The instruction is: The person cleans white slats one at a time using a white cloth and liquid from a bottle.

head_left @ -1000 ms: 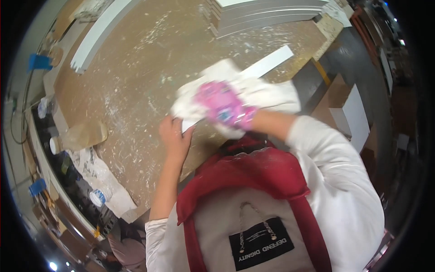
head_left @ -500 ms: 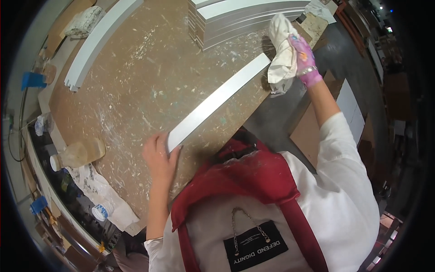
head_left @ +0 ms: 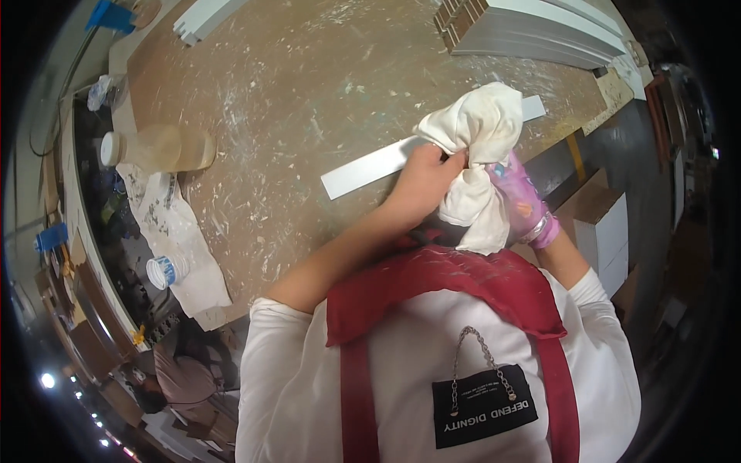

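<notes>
My left hand (head_left: 421,181) is curled over the near edge of the white strip (head_left: 370,163), fingers hidden under the white rag (head_left: 478,127). My right hand (head_left: 519,199), in a pink glove, is closed around the rag's bunched tail; its fingertips are buried in cloth. The rag covers the strip's middle. The strip lies flat on the paint-spattered workbench (head_left: 309,85), long axis running lower left to upper right.

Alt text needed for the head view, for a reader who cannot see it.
A person bends over a paint-flecked workbench, left hand on a long white strip, pink-gloved right hand gripping a bunched white rag against it. More white strips are stacked behind; a plastic jar lies at left.
</notes>
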Tool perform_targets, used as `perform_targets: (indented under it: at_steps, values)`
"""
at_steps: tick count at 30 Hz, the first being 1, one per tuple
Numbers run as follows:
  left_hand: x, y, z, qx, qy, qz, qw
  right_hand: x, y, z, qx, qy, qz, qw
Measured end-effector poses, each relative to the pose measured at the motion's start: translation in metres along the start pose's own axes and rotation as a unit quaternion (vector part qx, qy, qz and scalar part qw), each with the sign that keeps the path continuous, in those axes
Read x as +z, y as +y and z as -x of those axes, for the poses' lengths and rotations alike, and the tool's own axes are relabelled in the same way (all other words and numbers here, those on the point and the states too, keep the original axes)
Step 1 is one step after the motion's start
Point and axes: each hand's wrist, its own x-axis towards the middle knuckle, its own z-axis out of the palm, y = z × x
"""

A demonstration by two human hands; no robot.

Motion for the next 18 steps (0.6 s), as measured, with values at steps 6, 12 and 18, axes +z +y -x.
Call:
perform_targets:
  at_steps: [6, 12, 18]
  values:
    - [-0.101, 0.009, 0.061, 0.178, 0.155, -0.485, 0.842, -0.031, -0.014, -0.033, -0.105, 0.076, -0.069, 0.989]
    - [-0.135, -0.073, 0.079, 0.175, 0.276, -0.237, 0.915, 0.121, 0.005, -0.048, -0.333, -0.223, 0.641, 0.654]
    - [-0.131, -0.044, 0.082, 0.182, 0.216, -0.553, 0.784, -0.067, 0.037, -0.098, -0.183, 0.068, 0.789, 0.583]
